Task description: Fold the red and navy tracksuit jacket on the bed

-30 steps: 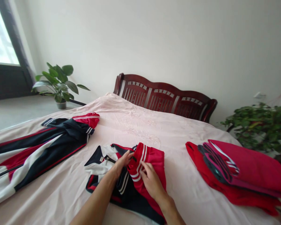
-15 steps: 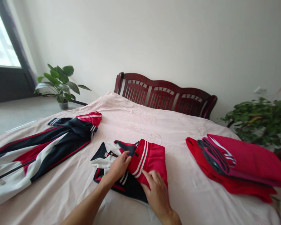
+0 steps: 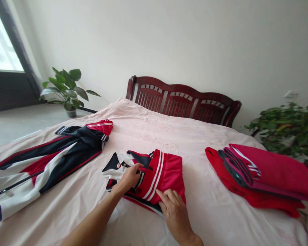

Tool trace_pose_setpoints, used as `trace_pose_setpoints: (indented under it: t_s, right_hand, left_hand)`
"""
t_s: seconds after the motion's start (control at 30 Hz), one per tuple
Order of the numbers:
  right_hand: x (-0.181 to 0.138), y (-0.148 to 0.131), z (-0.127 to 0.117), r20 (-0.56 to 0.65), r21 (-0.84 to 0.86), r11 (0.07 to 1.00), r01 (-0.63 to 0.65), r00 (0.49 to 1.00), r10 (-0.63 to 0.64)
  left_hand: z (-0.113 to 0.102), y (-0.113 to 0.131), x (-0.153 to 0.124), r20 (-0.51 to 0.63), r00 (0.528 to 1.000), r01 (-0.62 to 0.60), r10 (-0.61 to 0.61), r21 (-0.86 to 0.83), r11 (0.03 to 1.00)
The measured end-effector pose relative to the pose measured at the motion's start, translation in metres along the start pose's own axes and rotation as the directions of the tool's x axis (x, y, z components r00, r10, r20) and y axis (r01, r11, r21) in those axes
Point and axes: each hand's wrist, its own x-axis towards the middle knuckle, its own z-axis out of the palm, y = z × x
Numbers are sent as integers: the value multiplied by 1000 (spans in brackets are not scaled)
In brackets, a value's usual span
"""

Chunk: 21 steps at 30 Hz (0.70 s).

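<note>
A tracksuit jacket (image 3: 173, 171) in navy, white and red lies folded on the bed in front of me. Its red, white-striped hem is turned over the body, and the collar points left. My left hand (image 3: 130, 177) has its fingers curled on the jacket between collar and hem; the fingertips are partly hidden. At the near edge of the red hem, my right hand (image 3: 175, 212) holds the fabric between thumb and fingers. To the left another jacket (image 3: 66, 150) of the same colours lies spread out, its red hem bunched at the far end.
Folded red and dark clothes (image 3: 267, 174) are stacked on the bed at the right. The pale pink sheet (image 3: 149, 126) is wrinkled. Behind stands a dark wooden headboard (image 3: 179, 100). Potted plants grow at the left (image 3: 71, 111) and right (image 3: 290, 126).
The red hem now lies flatter and reaches farther toward me, covering more of the navy fabric. My left hand has shifted slightly down and left over the jacket. The view has tilted a little.
</note>
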Motion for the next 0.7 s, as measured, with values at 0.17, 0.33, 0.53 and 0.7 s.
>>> trace_pose_setpoints:
  t_s: [0.17,0.33,0.53,0.7]
  right_hand:
    - [-23,-1,18,6,-127,992,6,1000,-6]
    - [-37,4,24,17,-113,984,141,990,-140]
    - [-25,35,-9,40,282,929,-238,971,237]
    - [-5,88,-16,134,514,446,-732,583,801]
  left_hand:
    - [-2,26,-9,-56,996,-56,65,143,988]
    - [24,47,-26,70,936,-347,345,351,870]
    - [49,28,-42,173,916,-397,361,503,768]
    - [48,24,-42,146,915,-395,377,516,760]
